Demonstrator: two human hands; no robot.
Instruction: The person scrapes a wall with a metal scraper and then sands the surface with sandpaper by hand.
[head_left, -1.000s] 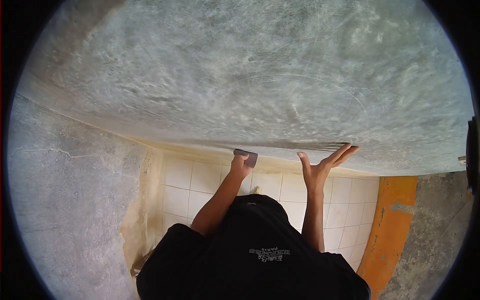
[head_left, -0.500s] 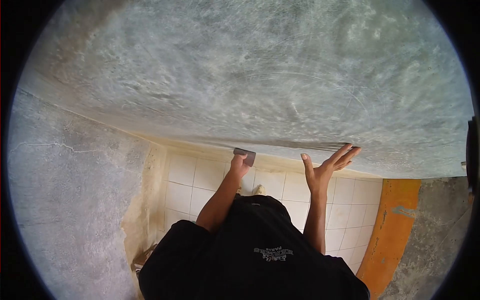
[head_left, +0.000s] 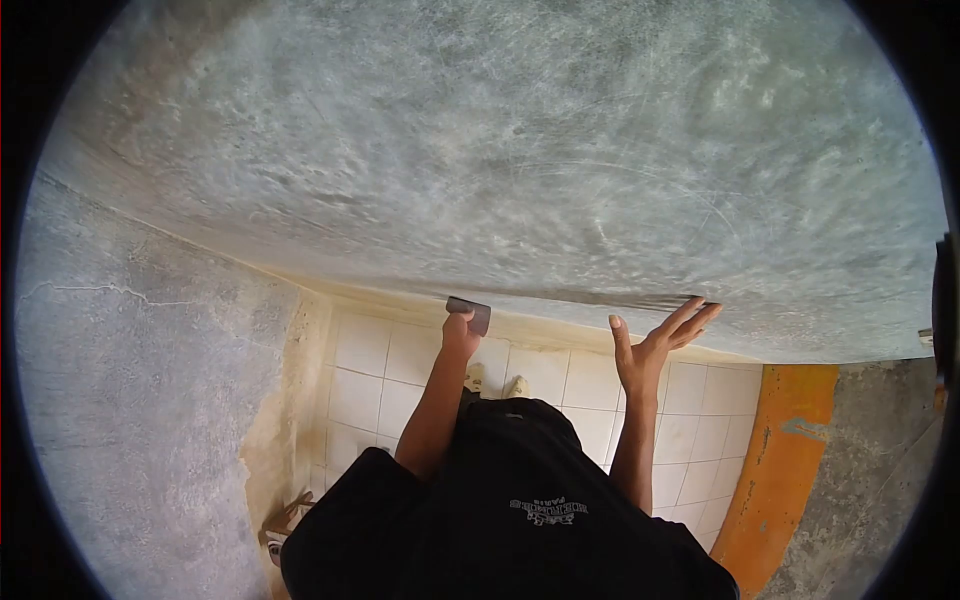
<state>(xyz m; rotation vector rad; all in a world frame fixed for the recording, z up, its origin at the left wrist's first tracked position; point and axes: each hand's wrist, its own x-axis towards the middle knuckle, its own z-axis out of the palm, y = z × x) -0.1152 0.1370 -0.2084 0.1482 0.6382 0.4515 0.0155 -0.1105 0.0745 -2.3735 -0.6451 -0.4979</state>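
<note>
My left hand (head_left: 461, 334) is closed on a piece of sandpaper (head_left: 475, 316), a small dark grey-brown rectangle held near the face of the grey plastered wall (head_left: 560, 180). The thumb shows on the near side, while the other fingers are mostly hidden. Farther right, my right hand (head_left: 648, 352) has its fingers and thumb spread. Its fingertips rest against the same wall, and nothing is in it. Faint curved scratches and mottled patches mark the plaster.
White square tiles (head_left: 590, 380) cover the floor, with my feet (head_left: 517, 386) close to the wall. A second grey wall (head_left: 150, 370), cracked and peeling, meets it on the left. An orange painted strip (head_left: 770, 480) stands at right. Some objects (head_left: 283, 520) sit low at left.
My left hand has slid a little to the left along the wall with the sandpaper. My right hand keeps its spread pose and sits slightly lower in view.
</note>
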